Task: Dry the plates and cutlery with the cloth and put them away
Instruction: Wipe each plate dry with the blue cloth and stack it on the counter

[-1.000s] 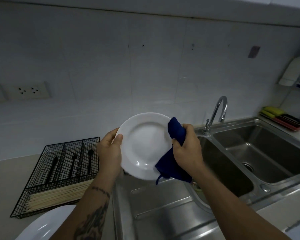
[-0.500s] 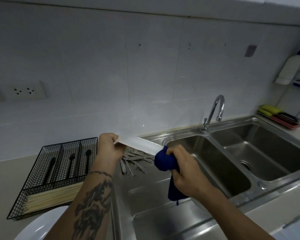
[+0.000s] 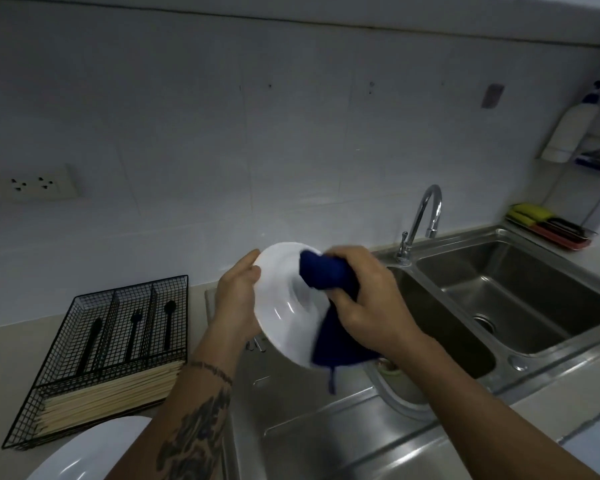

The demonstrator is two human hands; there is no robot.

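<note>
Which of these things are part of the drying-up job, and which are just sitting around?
In the job: white plate, held by the left hand; blue cloth, gripped by the right hand; second plate; wire cutlery tray.

Lying about: tap; double sink; sponges; soap bottle; wall socket.

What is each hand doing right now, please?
Left hand: holds the white plate by its rim.
Right hand: grips the blue cloth against the plate.
</note>
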